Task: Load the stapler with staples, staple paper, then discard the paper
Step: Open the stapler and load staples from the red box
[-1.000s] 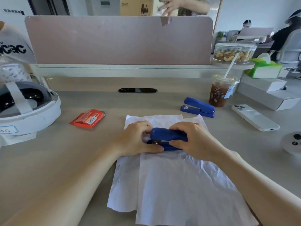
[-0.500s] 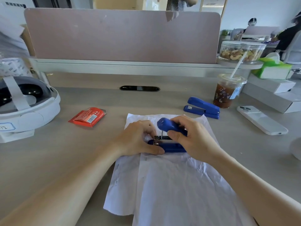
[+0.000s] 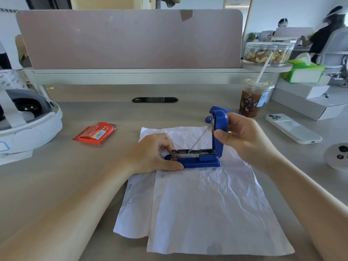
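A blue stapler sits on crumpled white paper sheets in the middle of the desk. Its lid stands upright, swung fully open, so the metal staple channel shows. My right hand grips the raised lid near its top. My left hand pins the stapler's base at its front end, thumb along the side. A red staple box lies on the desk to the left. A second blue stapler is mostly hidden behind the raised lid.
A white headset sits at the left edge. An iced coffee cup, a white phone, white boxes, a tissue box and a nut jar crowd the right. A pink divider closes the back.
My right hand has swung the stapler's lid from closed, through half raised, to fully upright. The staple channel is now exposed. My left hand stayed on the base.
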